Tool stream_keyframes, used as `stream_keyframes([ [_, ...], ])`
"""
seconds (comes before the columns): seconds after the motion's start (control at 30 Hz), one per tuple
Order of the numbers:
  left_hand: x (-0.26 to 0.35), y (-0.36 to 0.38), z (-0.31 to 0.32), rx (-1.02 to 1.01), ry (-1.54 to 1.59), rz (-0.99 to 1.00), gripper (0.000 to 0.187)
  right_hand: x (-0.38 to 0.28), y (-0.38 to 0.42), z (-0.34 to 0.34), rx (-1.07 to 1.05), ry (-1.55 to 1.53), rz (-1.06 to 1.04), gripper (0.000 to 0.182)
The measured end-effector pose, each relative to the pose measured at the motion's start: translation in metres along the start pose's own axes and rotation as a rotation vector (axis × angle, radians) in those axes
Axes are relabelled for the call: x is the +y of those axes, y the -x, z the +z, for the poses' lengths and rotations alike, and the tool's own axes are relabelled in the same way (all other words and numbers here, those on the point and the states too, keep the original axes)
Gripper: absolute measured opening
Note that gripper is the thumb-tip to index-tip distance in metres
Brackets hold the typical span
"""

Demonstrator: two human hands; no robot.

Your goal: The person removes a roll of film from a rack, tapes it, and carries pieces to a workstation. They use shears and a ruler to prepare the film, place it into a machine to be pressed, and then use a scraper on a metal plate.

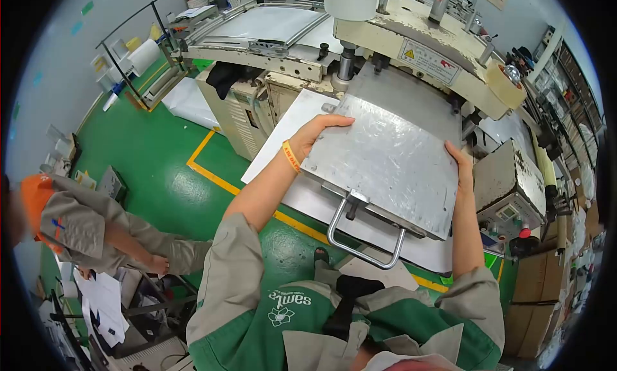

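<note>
A thick, scratched metal plate (385, 159) juts out of the press (411, 37) toward me, with a bent metal bar handle (366, 252) at its front edge. My left hand (316, 134), with a yellow wristband above it, grips the plate's left edge, thumb on top and the other fingers mostly hidden. On the opposite edge my right hand (461, 168) holds the side, its fingers partly out of sight. The plate's rear portion lies under the press head. White sheet material (276, 143) shows below and beside the plate.
A control box (511, 197) with a red knob stands close on the right. At the lower left, another person (109, 223) bends by a cart with papers (106, 307). Yellow lines mark the green floor (167, 172). Rolls (144, 56) stand at the far left.
</note>
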State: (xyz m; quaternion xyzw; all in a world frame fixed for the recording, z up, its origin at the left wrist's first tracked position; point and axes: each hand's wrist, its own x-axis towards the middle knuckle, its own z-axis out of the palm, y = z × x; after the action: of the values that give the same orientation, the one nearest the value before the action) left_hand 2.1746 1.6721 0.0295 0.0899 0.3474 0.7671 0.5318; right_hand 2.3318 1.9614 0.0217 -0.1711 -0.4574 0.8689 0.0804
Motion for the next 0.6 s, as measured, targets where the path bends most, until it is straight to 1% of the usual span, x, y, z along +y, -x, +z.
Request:
stream_keyframes([
  [0.07,-0.003,0.007,0.006,0.018,0.044,-0.043,0.034,-0.003,0.005,0.015,-0.027,-0.053,0.047,0.033],
  [0.13,-0.006,0.016,0.012,0.059,0.022,-0.061,0.034,0.001,0.013,0.011,0.041,-0.007,0.008,0.034],
  [0.17,-0.01,0.016,0.011,0.093,-0.039,0.029,0.035,0.0,0.013,0.013,0.057,0.016,-0.025,0.034],
  [0.23,-0.03,0.019,0.0,0.171,-0.151,0.194,0.036,0.004,0.026,0.019,-0.025,-0.027,-0.012,0.037],
  [0.27,-0.039,0.033,0.006,0.106,-0.072,0.18,0.037,0.01,0.04,0.019,-0.042,-0.053,0.009,0.038],
  [0.33,-0.051,0.063,0.024,-0.035,0.086,0.141,0.04,0.021,0.074,0.035,0.001,-0.072,0.025,0.039],
  [0.37,-0.057,0.069,0.018,-0.001,-0.05,0.216,0.048,0.026,0.087,0.044,0.02,-0.082,0.03,0.04],
  [0.47,-0.092,0.099,0.012,-0.065,0.06,0.294,0.053,0.047,0.127,0.055,0.038,-0.122,0.007,0.042],
  [0.5,-0.1,0.113,0.01,-0.046,0.0,0.267,0.057,0.05,0.139,0.052,0.072,-0.104,0.03,0.042],
  [0.6,-0.133,0.145,0.01,-0.096,0.141,0.273,0.052,0.055,0.189,0.077,0.217,-0.095,0.001,0.041],
])
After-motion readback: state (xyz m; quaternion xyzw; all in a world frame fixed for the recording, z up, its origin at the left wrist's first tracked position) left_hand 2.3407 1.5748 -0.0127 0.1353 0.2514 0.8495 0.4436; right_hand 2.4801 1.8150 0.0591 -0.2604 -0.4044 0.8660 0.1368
